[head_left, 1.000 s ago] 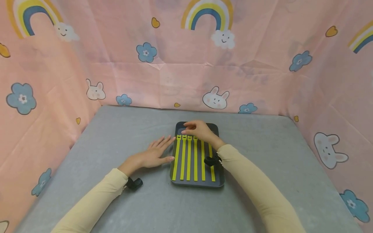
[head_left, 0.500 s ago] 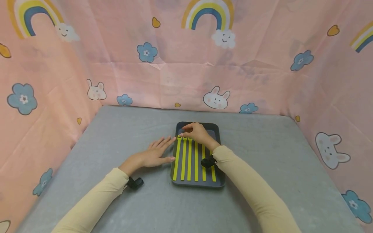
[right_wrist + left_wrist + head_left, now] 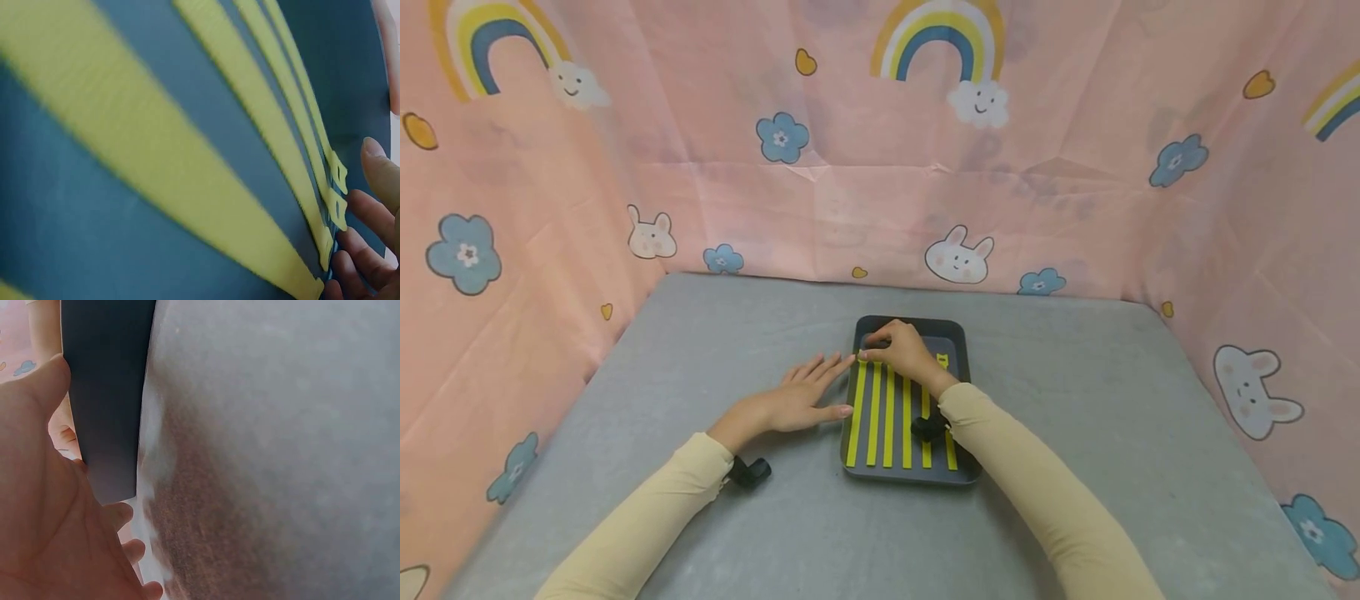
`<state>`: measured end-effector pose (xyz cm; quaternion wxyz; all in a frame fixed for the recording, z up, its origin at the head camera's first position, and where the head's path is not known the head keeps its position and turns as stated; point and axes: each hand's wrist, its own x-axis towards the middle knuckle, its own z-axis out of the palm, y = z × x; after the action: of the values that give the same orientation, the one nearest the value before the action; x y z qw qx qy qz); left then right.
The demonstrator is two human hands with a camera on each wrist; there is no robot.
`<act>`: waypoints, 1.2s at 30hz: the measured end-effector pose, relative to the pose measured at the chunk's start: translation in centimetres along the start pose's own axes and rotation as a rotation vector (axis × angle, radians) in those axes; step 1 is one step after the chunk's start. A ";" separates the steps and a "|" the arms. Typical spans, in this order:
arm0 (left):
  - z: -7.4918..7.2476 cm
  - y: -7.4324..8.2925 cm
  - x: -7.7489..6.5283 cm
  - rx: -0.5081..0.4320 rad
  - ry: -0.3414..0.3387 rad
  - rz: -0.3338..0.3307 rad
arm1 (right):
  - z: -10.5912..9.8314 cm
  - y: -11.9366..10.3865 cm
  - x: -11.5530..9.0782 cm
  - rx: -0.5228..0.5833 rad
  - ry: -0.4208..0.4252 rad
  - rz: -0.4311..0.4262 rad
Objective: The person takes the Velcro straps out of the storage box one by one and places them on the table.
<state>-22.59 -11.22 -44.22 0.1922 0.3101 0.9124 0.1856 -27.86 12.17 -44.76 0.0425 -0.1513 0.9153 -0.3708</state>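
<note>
- Left hand (image 3: 793,406): fingers spread, at the rim of the dark grey rectangular tray (image 3: 936,327).
- Six flat yellow fabric-like straps (image 3: 888,417) lie inside, seemingly all laid out.
- Right hand (image 3: 904,354): thumb and fingers apart, near strap ends; perhaps only aligning remains.

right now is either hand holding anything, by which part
No hold shows: the right hand is at the yellow straps' slotted heads, the left hand by the dark tray.

Curtained booth: pink cartoon-print cloth (image 3: 872,187) on three sides, grey table (image 3: 1060,358)
</note>
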 end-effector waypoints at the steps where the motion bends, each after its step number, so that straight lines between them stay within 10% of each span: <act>1: 0.0 0.0 0.0 0.002 0.000 0.001 | 0.0 0.0 0.0 0.009 0.005 -0.008; 36: 0.5 -0.4 0.2 -0.009 0.015 0.001 | 1.6 -0.4 0.0 0.014 0.115 0.072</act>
<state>-22.75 -11.28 -44.86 0.1866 0.3084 0.9128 0.1921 -27.49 10.84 -45.62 0.0044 -0.0963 0.9185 -0.3836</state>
